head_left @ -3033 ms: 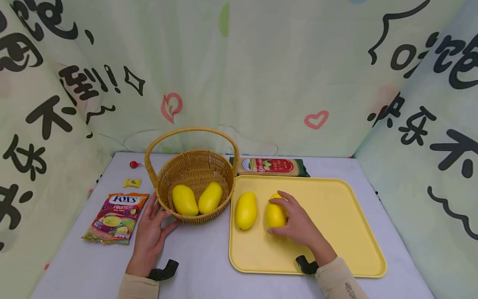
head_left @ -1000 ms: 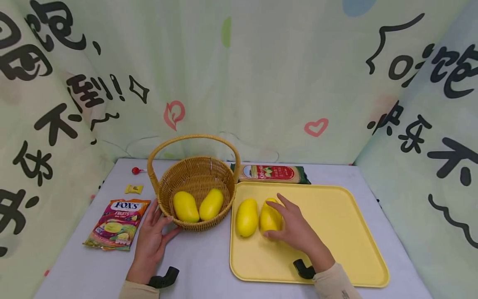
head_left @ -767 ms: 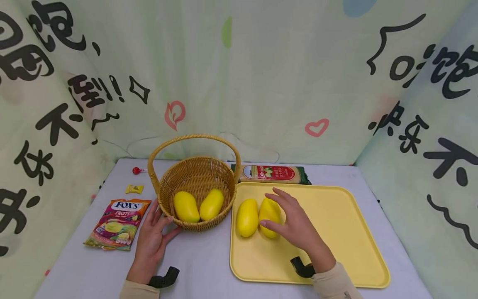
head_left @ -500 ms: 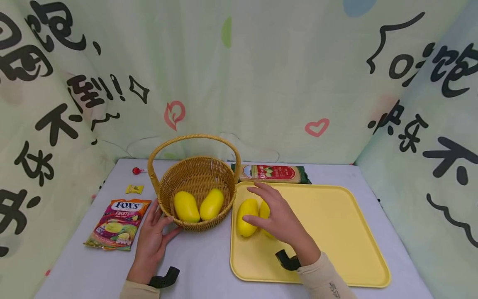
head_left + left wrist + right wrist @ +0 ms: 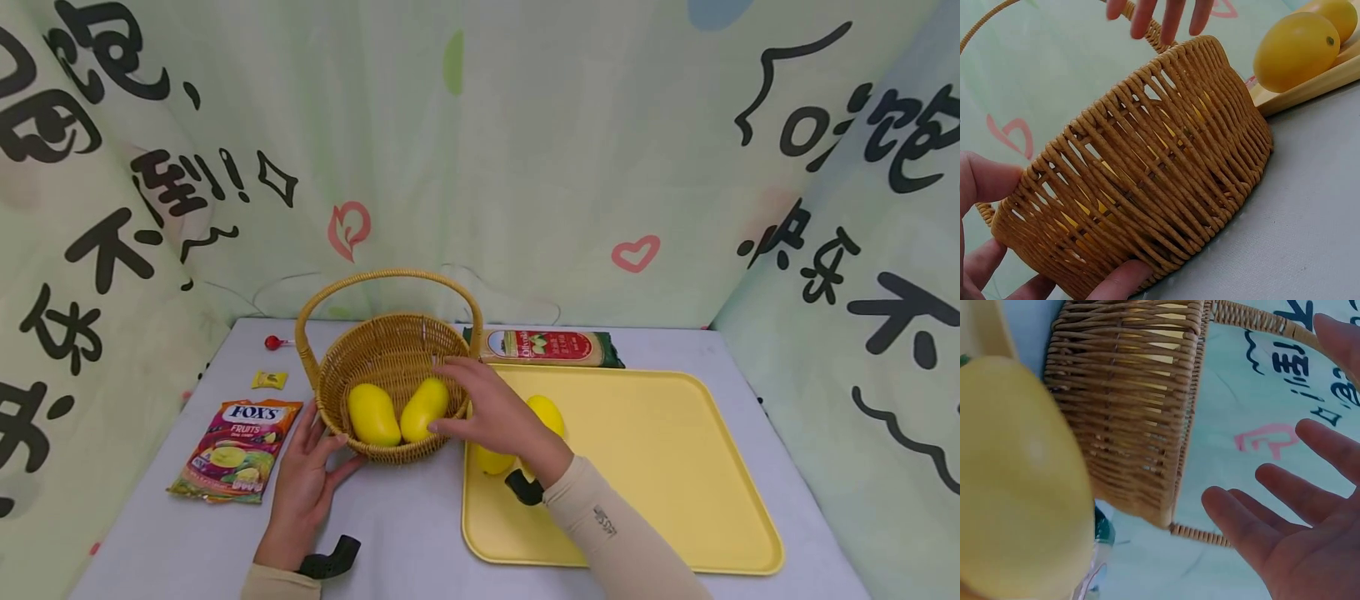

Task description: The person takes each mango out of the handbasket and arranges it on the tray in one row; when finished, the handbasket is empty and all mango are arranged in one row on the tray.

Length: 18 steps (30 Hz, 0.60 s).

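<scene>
Two mangoes (image 5: 373, 415) are lying side by side in the basket (image 5: 382, 342), at its 7 and 5 o'clock. Two tray mangoes (image 5: 547, 414) are resting on the tray (image 5: 675, 467), at its 9 and 10 o'clock. The left hand (image 5: 302, 479) is holding the basket at its 8 o'clock, one fingertip on the rim and another digit against the lower wall. The right hand (image 5: 491, 408) is hovering, empty, over the 4 o'clock rim, its thumb and fingers standing apart beside the 5 o'clock mango (image 5: 422, 410).

The step in hand, as judged, is picking up that mango. For a sound result:
- The left hand should be bracing the basket against the worktop (image 5: 405, 533).
- The right hand should be descending clear of the rim and the handle (image 5: 390, 272).
- Thumb and fingers should be closing round the fruit's middle; smooth skin is likely to be slipping from a tip-only hold.

Visibility limits: whether the right fingertips are touching the fruit cannot be told. The right hand is covering most of the 9 o'clock tray mango. The left wrist view is showing the basket's fruit only through gaps in the weave. The right wrist view is cutting off the near mango and part of the thumb. The basket is hiding the packet's (image 5: 551, 348) left end.
</scene>
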{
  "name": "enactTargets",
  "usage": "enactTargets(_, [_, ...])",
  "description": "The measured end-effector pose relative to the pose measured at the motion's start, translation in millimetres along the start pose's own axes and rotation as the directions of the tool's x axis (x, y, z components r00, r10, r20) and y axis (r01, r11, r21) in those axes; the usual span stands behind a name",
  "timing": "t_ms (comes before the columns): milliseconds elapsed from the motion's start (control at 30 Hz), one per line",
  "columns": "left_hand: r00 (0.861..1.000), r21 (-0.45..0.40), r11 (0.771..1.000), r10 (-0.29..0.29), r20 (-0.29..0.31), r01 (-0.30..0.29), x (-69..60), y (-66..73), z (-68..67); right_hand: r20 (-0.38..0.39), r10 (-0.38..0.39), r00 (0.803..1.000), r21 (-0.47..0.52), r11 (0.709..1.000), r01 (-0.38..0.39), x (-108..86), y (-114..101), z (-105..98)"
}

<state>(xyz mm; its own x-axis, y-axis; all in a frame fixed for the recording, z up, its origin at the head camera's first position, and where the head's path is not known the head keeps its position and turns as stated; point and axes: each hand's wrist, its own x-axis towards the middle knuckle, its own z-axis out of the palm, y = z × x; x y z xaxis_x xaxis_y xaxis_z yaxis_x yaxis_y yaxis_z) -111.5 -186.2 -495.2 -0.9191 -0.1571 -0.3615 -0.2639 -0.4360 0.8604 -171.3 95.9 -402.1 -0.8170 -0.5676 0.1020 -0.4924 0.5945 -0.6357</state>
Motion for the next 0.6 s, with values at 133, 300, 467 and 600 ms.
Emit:
enactTargets(133, [1.0, -0.001, 1.0, 0.008, 0.008, -0.008, 0.2, -0.3, 0.0, 0.056, 0.023, 0.998, -0.039, 0.999, -0.021, 16.6, -4, 6])
enactTargets(300, [1.0, 0.001, 1.0, 0.017, 0.017, -0.017, 0.0, 0.2, -0.1, 0.118, 0.115, 0.986, -0.068, 0.992, -0.108, 33.9, -8, 12])
enactTargets(467, [1.0, 0.006, 1.0, 0.017, 0.013, -0.017, -0.2, 0.3, 0.4, 0.176, 0.177, 0.968, -0.138, 0.978, -0.154, 49.0, -12, 16])
enactTargets(600, [1.0, 0.0, 1.0, 0.013, 0.013, -0.013, -0.8, 0.0, 0.5, 0.224, 0.226, 0.948, -0.176, 0.966, -0.189, 59.1, -15, 19])
